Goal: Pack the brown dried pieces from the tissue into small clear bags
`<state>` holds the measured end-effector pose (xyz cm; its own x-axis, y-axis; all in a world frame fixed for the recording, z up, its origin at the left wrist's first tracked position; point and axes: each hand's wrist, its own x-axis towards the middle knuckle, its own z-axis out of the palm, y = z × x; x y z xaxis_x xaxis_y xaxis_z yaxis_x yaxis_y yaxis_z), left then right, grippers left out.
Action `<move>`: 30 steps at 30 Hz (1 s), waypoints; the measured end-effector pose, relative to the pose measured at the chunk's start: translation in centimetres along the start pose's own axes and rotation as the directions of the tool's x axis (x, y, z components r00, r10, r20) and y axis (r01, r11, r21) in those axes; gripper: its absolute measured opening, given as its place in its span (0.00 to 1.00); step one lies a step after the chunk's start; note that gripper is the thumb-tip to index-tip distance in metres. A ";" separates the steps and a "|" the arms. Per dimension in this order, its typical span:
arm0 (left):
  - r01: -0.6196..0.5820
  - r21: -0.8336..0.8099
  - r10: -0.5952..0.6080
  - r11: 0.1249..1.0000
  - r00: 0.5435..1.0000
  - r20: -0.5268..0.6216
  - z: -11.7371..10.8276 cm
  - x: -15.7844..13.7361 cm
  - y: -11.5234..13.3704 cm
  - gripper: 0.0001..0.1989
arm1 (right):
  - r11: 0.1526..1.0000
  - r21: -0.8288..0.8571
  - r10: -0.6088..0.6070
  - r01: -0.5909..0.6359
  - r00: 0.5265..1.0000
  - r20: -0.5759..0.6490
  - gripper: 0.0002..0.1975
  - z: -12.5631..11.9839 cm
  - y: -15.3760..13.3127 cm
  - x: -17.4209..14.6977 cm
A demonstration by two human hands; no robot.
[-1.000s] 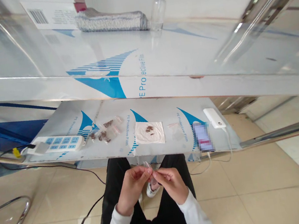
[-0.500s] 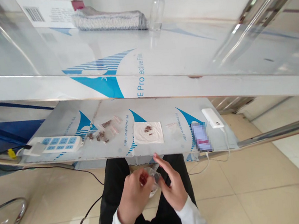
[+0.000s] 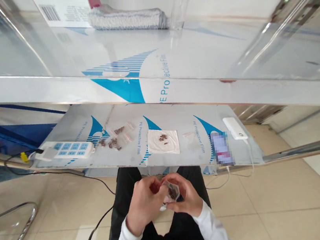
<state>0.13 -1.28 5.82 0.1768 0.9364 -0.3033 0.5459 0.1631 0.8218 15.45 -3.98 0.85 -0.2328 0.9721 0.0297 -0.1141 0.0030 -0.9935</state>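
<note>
Over my lap, a small clear plastic bag [image 3: 173, 190] with dark brown pieces inside is held between both hands. My left hand [image 3: 147, 201] pinches its left side, with fingers curled. Around the right side of the bag, my right hand [image 3: 186, 193] is closed, thumb below and fingers above. On the lower shelf ahead lies a white tissue [image 3: 154, 146] with several small brown pieces [image 3: 163, 137] on it. Further left are clear zip bags [image 3: 125, 138] and more brown pieces [image 3: 115, 143]. Another flat clear bag [image 3: 191, 138] rests right of the tissue.
A power strip [image 3: 73, 149] with cables sits on the left of the lower shelf [image 3: 126, 113]. On its right are a phone [image 3: 221, 149] and a white power bank [image 3: 235, 128]. The upper shelf holds a box [image 3: 65, 10], a folded towel [image 3: 129, 19] and a spray bottle [image 3: 180, 8].
My right hand's fingers, raised and stretched before, have curled in around the bag. The bag has turned, so the brown pieces inside show more. The view has shifted slightly.
</note>
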 end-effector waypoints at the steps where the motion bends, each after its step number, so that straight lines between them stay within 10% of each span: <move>1: -0.001 0.012 0.001 1.000 1.000 -0.016 -0.2 0.1 0.2 0.12 | 1.000 -0.009 0.000 0.000 1.000 0.007 0.29 -0.1 0.1 0.1; 7: -0.049 0.001 0.049 0.999 0.980 -0.194 -2.1 1.0 -0.3 0.19 | 0.936 -0.352 -0.037 0.024 0.999 -0.029 0.25 -3.7 0.7 4.1; 12: 0.010 -0.063 -0.025 0.998 0.972 -0.232 -3.1 1.3 -3.5 0.22 | 0.248 -0.968 0.121 -0.045 0.993 -0.015 0.22 -8.6 1.1 13.0; 18: 0.085 -0.095 -0.102 0.992 0.975 -0.198 -2.7 0.8 -6.4 0.22 | -0.086 -0.995 0.244 0.059 0.969 0.037 0.20 -8.7 2.3 20.0; 30: 0.136 0.010 -0.130 0.991 0.967 -0.221 -2.6 1.5 -8.6 0.20 | -0.279 -0.928 0.286 0.246 0.944 0.164 0.09 -6.5 2.4 21.0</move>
<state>-6.41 -0.52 -0.45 -0.0810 0.9524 -0.2939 0.5728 0.2858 0.7683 16.55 17.95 -1.66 -0.4109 0.8800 -0.2381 0.8712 0.4560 0.1817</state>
